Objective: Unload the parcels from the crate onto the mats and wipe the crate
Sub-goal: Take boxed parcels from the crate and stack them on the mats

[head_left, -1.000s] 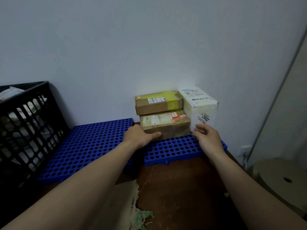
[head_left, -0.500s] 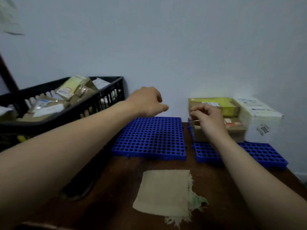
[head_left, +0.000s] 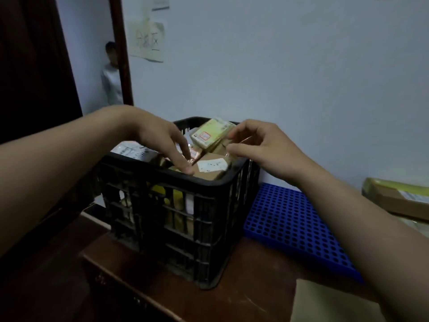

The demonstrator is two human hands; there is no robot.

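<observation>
The black slatted crate [head_left: 209, 228] stands on the wooden table, filled with several parcels. A yellow-green parcel [head_left: 207, 134] lies tilted on top at the back, above a brown box with a white label [head_left: 210, 167]. My left hand [head_left: 167, 142] reaches down into the crate, and its straight fingertips touch the brown box's left corner. My right hand [head_left: 262, 147] is at the crate's right rim; thumb and forefinger pinch the right end of the yellow-green parcel. A blue perforated mat [head_left: 290, 224] lies bare just right of the crate.
Stacked parcels [head_left: 399, 198] sit at the far right edge. A beige cloth [head_left: 329, 303] lies on the table [head_left: 243, 289] at the bottom right. A wall rises close behind. A person [head_left: 111, 77] stands in the doorway at the back left.
My view swung left from the parcels on the mat to the crate. Both hands left the mat area and now reach into the top of the crate.
</observation>
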